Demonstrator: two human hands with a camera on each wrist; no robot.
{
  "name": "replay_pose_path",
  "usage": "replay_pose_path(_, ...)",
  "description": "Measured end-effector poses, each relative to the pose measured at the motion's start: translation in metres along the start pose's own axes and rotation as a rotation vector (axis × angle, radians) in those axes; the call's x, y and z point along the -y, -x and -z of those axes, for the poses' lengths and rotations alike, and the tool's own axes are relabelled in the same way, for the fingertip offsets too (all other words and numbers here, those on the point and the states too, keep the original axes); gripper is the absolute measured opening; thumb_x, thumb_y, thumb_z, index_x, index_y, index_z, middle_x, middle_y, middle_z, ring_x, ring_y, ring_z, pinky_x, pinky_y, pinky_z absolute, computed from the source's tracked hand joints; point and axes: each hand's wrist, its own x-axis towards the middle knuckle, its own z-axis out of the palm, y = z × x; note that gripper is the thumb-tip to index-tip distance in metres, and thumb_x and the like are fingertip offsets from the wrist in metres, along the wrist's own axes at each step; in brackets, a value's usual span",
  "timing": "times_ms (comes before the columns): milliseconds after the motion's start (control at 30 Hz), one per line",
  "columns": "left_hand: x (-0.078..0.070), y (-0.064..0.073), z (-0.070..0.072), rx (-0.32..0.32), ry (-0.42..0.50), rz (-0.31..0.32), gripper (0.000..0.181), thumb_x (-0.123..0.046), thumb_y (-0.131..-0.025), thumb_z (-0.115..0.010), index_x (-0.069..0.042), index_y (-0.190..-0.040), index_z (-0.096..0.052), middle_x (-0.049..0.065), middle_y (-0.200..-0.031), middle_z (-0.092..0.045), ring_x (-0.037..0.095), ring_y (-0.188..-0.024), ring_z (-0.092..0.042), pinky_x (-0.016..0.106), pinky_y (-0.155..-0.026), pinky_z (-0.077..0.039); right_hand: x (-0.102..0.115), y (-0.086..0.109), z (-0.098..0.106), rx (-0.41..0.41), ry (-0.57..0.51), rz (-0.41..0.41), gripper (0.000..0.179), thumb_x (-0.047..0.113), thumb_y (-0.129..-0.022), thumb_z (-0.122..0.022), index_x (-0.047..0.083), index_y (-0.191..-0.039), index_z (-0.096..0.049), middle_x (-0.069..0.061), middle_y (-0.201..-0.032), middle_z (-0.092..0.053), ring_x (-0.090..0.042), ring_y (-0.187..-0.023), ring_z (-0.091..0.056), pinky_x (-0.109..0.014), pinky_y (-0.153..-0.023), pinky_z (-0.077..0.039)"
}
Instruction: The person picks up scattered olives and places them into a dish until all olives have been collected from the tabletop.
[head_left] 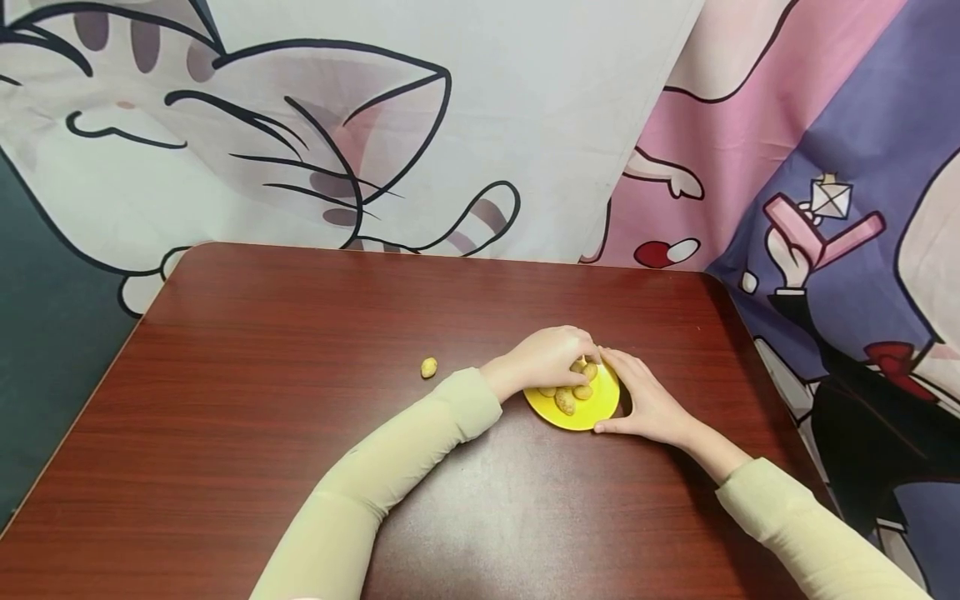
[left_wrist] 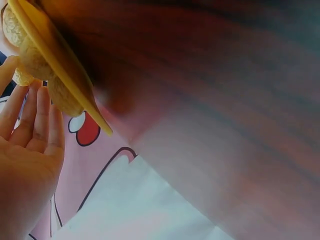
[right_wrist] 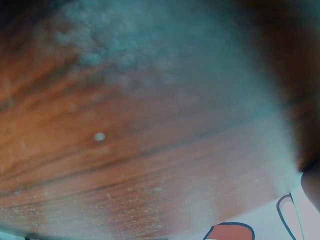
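A small yellow plate (head_left: 555,417) on the table holds several rough, yellowish-tan pieces that look like unshelled peanuts (head_left: 566,402). My left hand (head_left: 551,358) reaches over the plate from the left, thumb and fingers pinching a peanut (left_wrist: 23,77). That hand (left_wrist: 30,155) also shows at the left of the left wrist view, fingertips close to the peanuts in the plate. From the right, my right hand (head_left: 648,404) grips the plate's rim, thumb at the near edge and fingers at the far edge. One more peanut (head_left: 428,367) lies alone on the table, left of the plate.
The reddish-brown wooden table (head_left: 247,400) has rounded far corners. Right behind its back edge hangs a printed cartoon cloth (head_left: 555,125), which continues down the right side. The right wrist view is blurred and shows mostly tabletop.
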Motion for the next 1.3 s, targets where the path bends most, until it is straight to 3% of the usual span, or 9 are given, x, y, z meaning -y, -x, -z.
replay_pose_path(400, -0.001, -0.010, -0.003, 0.034, -0.019, 0.007, 0.031, -0.026, -0.096, -0.078, -0.019, -0.126, -0.078, -0.003, -0.124, -0.074, 0.015, -0.119, -0.067, 0.028, -0.110, -0.051, 0.000, 0.002, 0.001, 0.009, -0.004, -0.021, 0.124, 0.036, -0.069, -0.099, 0.009, -0.167, -0.029, -0.023, -0.165, -0.038, -0.045, -0.152, -0.032, -0.071, -0.117, -0.031)
replay_pose_path(867, -0.002, -0.013, -0.008, 0.081, -0.136, -0.068, 0.021, -0.026, -0.100, -0.069, -0.022, -0.117, -0.080, -0.006, -0.119, -0.076, 0.016, -0.116, -0.067, 0.033, -0.109, -0.049, -0.001, 0.000, 0.000, 0.004, 0.003, -0.004, 0.124, 0.039, -0.068, -0.099, 0.007, -0.166, -0.030, -0.024, -0.166, -0.037, -0.047, -0.152, -0.031, -0.070, -0.116, -0.029)
replay_pose_path(1300, 0.008, -0.004, -0.001, 0.017, -0.051, -0.070, 0.023, -0.027, -0.100, -0.073, -0.019, -0.121, -0.078, -0.003, -0.121, -0.074, 0.016, -0.120, -0.065, 0.029, -0.111, -0.049, 0.000, -0.001, 0.000, 0.004, 0.009, 0.001, 0.124, 0.038, -0.068, -0.099, 0.006, -0.167, -0.030, -0.024, -0.165, -0.038, -0.047, -0.151, -0.032, -0.068, -0.116, -0.030)
